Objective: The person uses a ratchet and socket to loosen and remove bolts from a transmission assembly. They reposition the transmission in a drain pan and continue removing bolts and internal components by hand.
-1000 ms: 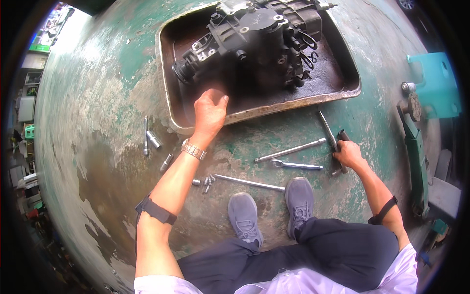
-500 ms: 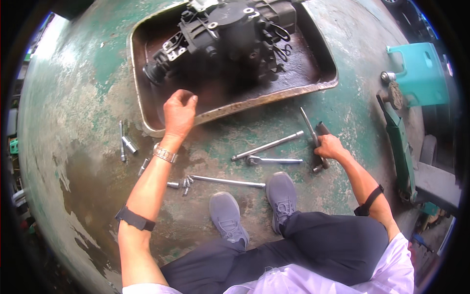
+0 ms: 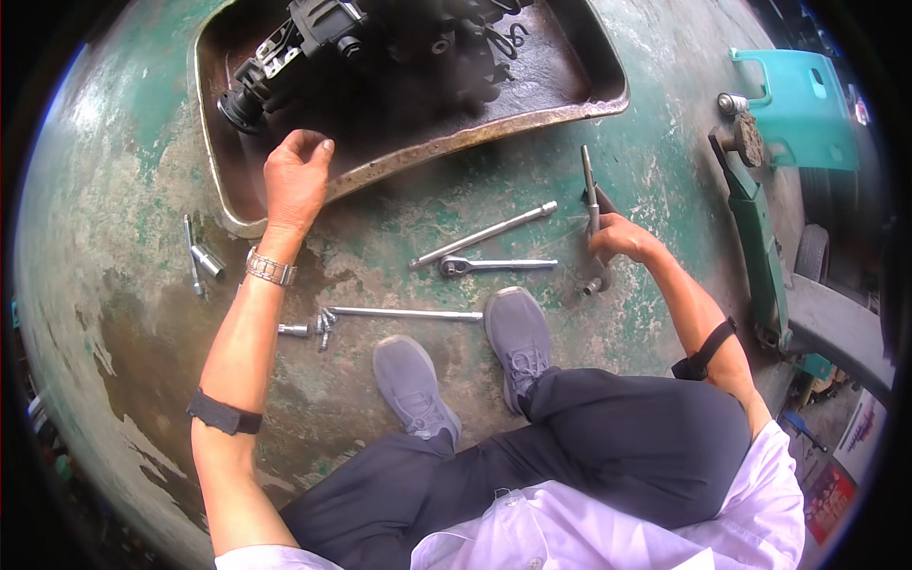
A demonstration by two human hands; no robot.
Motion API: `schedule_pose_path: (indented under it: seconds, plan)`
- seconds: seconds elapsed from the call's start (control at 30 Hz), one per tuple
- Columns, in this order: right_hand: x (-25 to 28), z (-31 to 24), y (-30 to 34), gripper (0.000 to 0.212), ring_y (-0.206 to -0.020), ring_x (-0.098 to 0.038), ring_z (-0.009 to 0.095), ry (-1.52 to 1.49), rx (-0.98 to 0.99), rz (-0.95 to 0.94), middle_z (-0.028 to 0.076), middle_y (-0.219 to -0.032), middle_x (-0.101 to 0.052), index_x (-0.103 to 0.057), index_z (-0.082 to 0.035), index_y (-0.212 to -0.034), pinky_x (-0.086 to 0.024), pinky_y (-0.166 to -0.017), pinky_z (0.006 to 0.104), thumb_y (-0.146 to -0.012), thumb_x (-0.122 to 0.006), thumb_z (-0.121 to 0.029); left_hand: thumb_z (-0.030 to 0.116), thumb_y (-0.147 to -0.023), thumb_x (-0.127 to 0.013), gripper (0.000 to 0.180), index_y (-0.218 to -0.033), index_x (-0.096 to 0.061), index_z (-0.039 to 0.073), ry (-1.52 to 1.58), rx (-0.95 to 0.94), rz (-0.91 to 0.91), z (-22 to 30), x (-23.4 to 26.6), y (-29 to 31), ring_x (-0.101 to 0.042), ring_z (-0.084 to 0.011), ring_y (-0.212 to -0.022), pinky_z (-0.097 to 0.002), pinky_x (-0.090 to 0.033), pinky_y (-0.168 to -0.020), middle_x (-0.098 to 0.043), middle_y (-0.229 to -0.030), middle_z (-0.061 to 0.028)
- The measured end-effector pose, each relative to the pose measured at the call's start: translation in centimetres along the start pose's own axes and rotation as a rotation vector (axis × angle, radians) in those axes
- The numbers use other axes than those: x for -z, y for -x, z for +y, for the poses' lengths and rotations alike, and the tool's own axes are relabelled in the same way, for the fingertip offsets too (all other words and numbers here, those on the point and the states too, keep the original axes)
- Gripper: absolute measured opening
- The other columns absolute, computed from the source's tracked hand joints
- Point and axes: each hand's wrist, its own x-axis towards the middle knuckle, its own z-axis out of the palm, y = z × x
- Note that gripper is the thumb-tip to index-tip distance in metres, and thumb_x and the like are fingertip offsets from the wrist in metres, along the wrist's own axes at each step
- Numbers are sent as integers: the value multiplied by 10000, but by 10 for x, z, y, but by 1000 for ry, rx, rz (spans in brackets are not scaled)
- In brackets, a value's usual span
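My left hand point(image 3: 296, 185), with a metal watch point(image 3: 271, 267) on its wrist, hovers over the near left rim of a worn metal tray point(image 3: 380, 163). Thumb and fingers are pinched together; whatever may be between them is hidden. A dark, greasy gearbox-like assembly point(image 3: 351, 81) sits in the tray beyond this hand. On the right, my right hand point(image 3: 625, 239) is wrapped around a long metal rod tool point(image 3: 587, 176), its socket-like lower end point(image 3: 594, 285) showing below the fingers. A dark flat piece lies against the rod, partly hidden.
Between my hands lie an extension bar point(image 3: 484, 234) and a ratchet wrench point(image 3: 503, 267). Another long bar point(image 3: 408, 313) and small sockets point(image 3: 325, 328) lie before my shoes point(image 3: 518, 337). A socket point(image 3: 206, 260) is at left. A turquoise stool point(image 3: 798, 109) and green metal arm point(image 3: 758, 242) stand at right.
The whole view has shifted, so floor things appear farther up and left. The rod in my right hand has turned more upright. My left hand keeps its pinch over the tray rim.
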Motion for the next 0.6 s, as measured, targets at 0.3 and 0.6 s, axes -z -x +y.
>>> schedule_pose_path:
  seconds: [0.3, 0.6]
  plan:
    - [6, -10, 0, 255, -685, -589, 155, -420, 69, -66, 65, -807, -627, -610, -12, -965, -480, -620, 292, -754, -656, -148, 82, -878, -647, 103, -913, -648, -16, 94, -72, -20, 29, -15, 7, -549, -57, -743, -220, -463, -700, -626, -799, 5]
    - [1, -60, 16, 176, -687, -572, 132, -802, 226, -41, 39, -818, -623, -603, -39, -938, -472, -657, 280, -822, -681, -147, 40, -874, -634, 67, -915, -627, -11, 402, -24, -255, 89, -39, 36, -556, -63, -795, -236, -469, -744, -642, -828, -9]
